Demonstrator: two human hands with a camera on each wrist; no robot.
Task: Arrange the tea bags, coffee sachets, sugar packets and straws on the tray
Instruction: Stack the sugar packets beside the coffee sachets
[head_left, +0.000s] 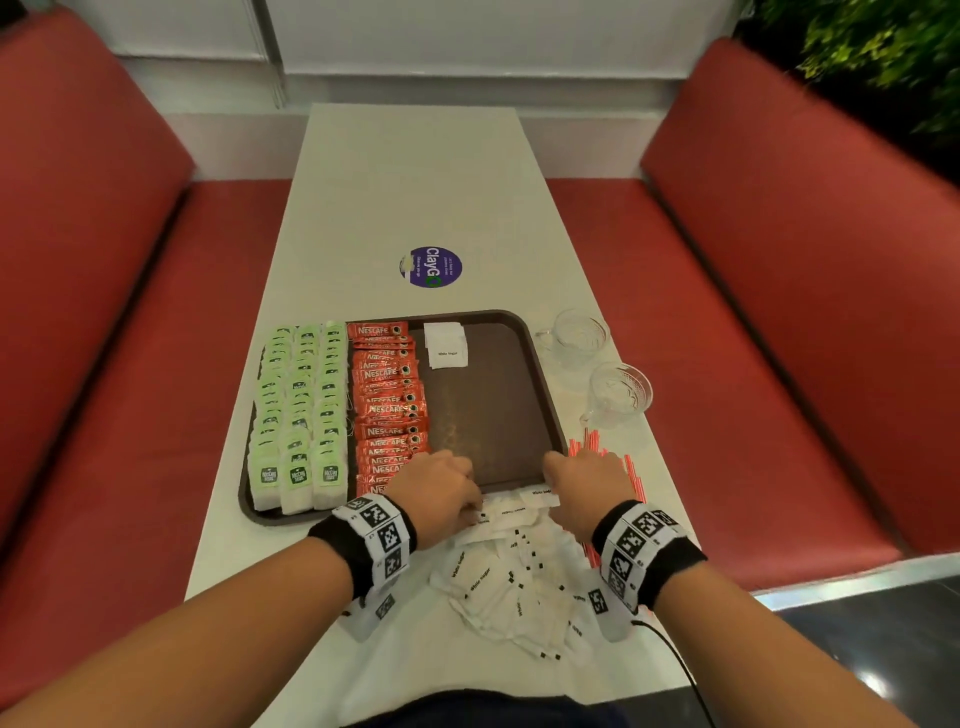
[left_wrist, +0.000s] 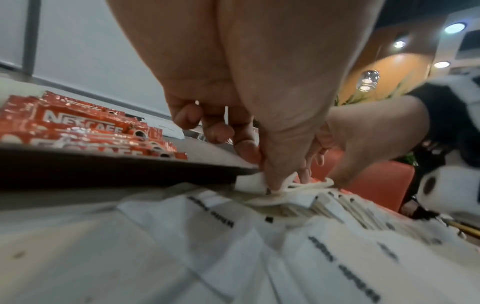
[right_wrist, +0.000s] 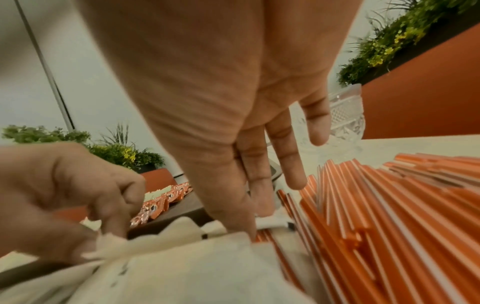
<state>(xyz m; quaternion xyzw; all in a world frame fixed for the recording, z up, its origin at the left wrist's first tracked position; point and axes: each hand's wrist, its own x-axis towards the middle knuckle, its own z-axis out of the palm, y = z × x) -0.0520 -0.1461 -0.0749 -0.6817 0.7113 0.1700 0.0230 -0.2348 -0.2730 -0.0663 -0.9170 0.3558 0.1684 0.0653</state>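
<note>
A row of sugar packets (white) is pinched at the tray's near rim by left hand and right hand, one at each end.

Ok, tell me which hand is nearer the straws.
Right. The right hand is beside the straws, nearly touching; the left hand is across the sugar packets.

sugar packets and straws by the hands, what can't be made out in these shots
- How many white paper sugar packets the left hand and right hand hold between them: head view, the hands cover the ends of the row.
- Print on the loose white packets: left wrist view, blurred.
- Number of orange striped plastic straws: right wrist view, overlapping and cut by the edge; head view, mostly behind the right hand.
</note>
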